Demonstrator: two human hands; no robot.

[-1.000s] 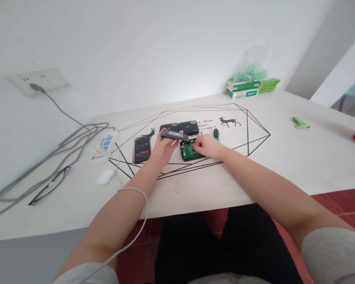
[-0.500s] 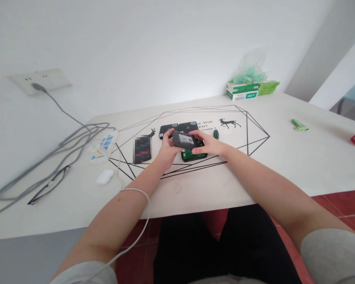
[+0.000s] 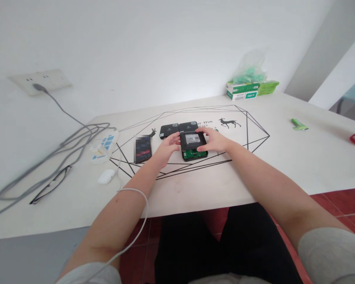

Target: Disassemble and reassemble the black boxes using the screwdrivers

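Observation:
A black plastic cover with a white label (image 3: 193, 139) lies tilted over the back part of a small black device with an exposed green circuit board (image 3: 192, 154). My right hand (image 3: 213, 141) grips the cover's right side, fingers at the far edge and thumb near the front. Just left of the cover is my left hand (image 3: 168, 149), its fingers apart and their tips close to the edge; whether they touch it I cannot tell. Behind are two closed black devices, a left one (image 3: 169, 130) and a right one (image 3: 187, 126).
A phone (image 3: 142, 149) with a blurred screen lies left of my left hand. Further left are a white earphone case (image 3: 106, 176), glasses (image 3: 51, 184) and a coiled grey cable (image 3: 66, 152). Green boxes (image 3: 243, 87) stand at the back wall; a green object (image 3: 299, 124) lies right.
The cover has shifted right and come down flatter over the board. My left hand has let go of it and drawn slightly away; my right hand moved right with it.

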